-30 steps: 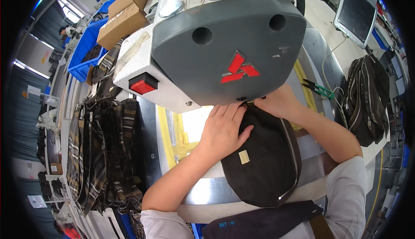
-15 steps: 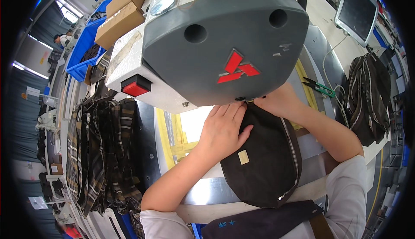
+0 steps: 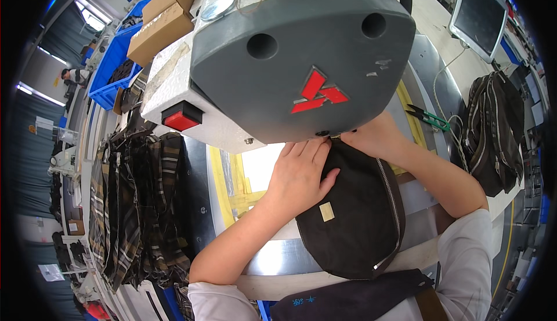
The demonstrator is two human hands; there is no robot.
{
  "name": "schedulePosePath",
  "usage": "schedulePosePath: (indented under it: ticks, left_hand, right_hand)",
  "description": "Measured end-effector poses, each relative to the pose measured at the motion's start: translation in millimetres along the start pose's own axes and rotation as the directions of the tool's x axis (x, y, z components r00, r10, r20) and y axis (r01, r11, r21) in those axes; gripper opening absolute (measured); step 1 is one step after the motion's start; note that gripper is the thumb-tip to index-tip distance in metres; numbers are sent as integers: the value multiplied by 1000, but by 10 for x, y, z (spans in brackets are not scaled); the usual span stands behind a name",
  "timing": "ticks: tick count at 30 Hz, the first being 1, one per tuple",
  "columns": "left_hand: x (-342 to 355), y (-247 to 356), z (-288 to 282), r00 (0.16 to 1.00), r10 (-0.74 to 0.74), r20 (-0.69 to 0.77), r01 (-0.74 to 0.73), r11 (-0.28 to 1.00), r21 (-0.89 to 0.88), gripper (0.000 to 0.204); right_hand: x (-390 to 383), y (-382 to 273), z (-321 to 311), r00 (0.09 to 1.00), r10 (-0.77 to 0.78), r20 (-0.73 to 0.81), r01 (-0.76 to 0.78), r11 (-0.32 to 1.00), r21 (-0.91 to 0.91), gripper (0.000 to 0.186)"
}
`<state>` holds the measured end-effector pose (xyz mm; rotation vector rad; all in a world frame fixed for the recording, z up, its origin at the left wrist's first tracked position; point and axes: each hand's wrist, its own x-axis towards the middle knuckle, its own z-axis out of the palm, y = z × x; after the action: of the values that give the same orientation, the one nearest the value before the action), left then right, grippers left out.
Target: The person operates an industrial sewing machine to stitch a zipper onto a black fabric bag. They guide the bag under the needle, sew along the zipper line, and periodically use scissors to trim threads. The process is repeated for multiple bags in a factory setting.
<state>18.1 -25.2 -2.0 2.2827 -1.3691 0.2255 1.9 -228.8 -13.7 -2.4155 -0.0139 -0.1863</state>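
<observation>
A dark brown fabric bag with a curved silver zipper along its right side and a small cream label lies below the grey head of a sewing machine. My left hand rests flat on the bag's upper left edge, fingers stretched out and thumb apart. At the bag's far end my right hand is closed on the fabric close under the machine head. The machine covers the tips of the right fingers and the needle area.
Plaid fabric pieces hang in a pile at left. Green-handled thread snips and more dark zippered bags lie at right, below a screen. Cardboard boxes and a blue crate stand at the far left.
Both my hands and the bag keep their places. In the far left background, a person has shifted slightly left and down.
</observation>
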Motion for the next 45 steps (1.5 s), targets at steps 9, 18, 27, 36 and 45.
schedulePosePath:
  ticks: [9, 18, 27, 36, 45]
  left_hand:
    - [-11, -8, 22, 1000, -8, -4, 8, 1000, -7, 44]
    - [0, -4, 16, 1000, -8, 2, 8, 1000, -8, 45]
    - [-8, -10, 27, 1000, -20, 11, 20, 1000, 4, 45]
    - [-4, -9, 14, 999, -35, 9, 35, 999, 11, 45]
    - [-10, -7, 16, 999, -39, -3, 39, 999, 12, 44]
  right_hand:
    - [16, 32, 36, 999, -28, -20, 27, 999, -31, 14]
    - [13, 94, 75, 998, -50, -48, 48, 998, -27, 14]
    - [-7, -28, -29, 998, 47, 39, -48, 999, 17, 13]
    - [9, 50, 24, 1000, 6, 10, -7, 998, 63, 13]
    - [76, 163, 110, 999, -34, 17, 32, 990, 140, 13]
